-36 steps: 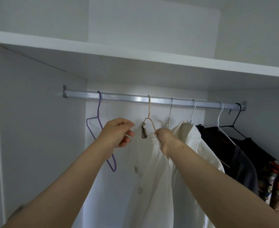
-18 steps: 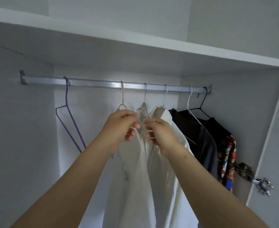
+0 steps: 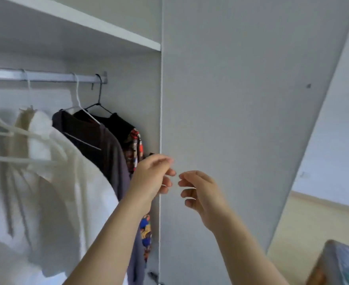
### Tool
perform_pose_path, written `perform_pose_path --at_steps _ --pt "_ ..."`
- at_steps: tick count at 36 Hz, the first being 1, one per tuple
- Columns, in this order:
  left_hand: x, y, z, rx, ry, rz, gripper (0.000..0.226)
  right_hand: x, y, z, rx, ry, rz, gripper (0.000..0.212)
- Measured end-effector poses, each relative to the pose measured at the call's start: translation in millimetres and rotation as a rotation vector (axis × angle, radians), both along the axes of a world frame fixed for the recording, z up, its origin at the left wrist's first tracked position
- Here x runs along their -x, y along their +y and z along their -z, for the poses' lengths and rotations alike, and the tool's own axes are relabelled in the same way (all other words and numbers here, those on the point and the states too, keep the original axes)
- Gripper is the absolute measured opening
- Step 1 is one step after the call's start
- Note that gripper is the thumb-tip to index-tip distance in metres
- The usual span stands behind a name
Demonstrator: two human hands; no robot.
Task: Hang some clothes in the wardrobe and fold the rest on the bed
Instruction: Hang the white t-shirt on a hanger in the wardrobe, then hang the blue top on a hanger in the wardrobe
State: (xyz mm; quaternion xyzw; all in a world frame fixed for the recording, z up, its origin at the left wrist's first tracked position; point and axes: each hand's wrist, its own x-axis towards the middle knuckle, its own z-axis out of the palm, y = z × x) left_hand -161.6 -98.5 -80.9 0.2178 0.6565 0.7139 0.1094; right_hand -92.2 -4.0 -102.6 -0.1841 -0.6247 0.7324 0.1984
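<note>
At centre frame our left hand (image 3: 152, 177) and right hand (image 3: 201, 192) hover empty with fingers loosely curled before the wardrobe panel (image 3: 241, 95), while the white shirt (image 3: 66, 173) hangs at lower left from the rail (image 3: 48, 76), beside a dark garment (image 3: 93, 140) and a patterned garment (image 3: 135, 144) whose print we cannot read.

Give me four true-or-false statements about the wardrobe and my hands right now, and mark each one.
1. The left hand and right hand hold nothing. True.
2. The white shirt lies folded on a bed. False: it hangs from the rail.
3. The black hanger sits furthest right on the rail. True.
4. The patterned garment hangs left of the white shirt. False: it hangs to its right.
</note>
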Motion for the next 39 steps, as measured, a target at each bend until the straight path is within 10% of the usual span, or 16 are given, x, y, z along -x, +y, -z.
perform_pose_path --at_steps 16,39 --pt "-178 132 98 0.260 -0.149 0.699 0.014 -229 76 94 0.264 -0.119 0.774 0.019" --pt "-439 337 187 0.582 -0.166 1.123 0.015 -502 201 197 0.642 -0.153 1.305 0.016"
